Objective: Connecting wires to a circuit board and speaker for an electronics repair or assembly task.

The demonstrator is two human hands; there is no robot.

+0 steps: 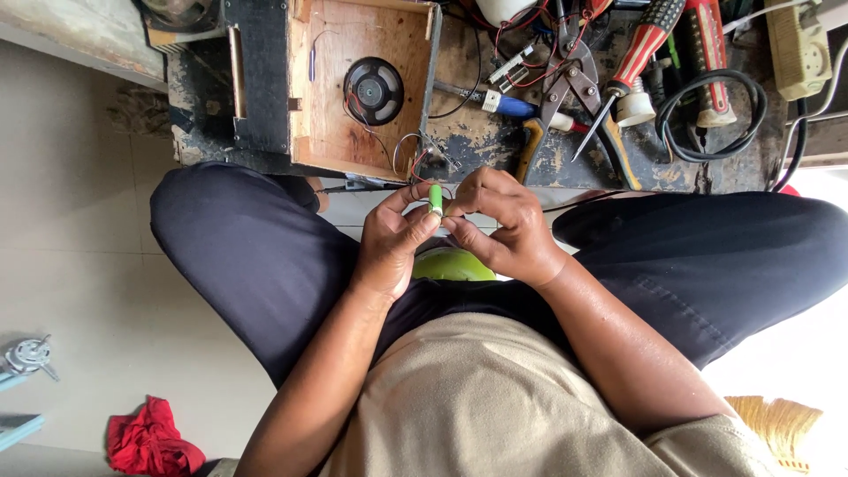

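Fingers of both hands meet at the centre of the frame around a small green cylinder, which stands nearly upright between them. Left hand pinches it with thumb and forefinger from the left; right hand curls over it from the right, fingertips closed near its lower end (exactly where they touch is hidden). Thin red and dark wires run from above the cylinder toward the open wooden box in the upper middle, which holds a round black speaker mounted on its floor. Just below the hands, a rounded yellow-green object rests in the lap. Pliers and a red-handled screwdriver lie upper right.
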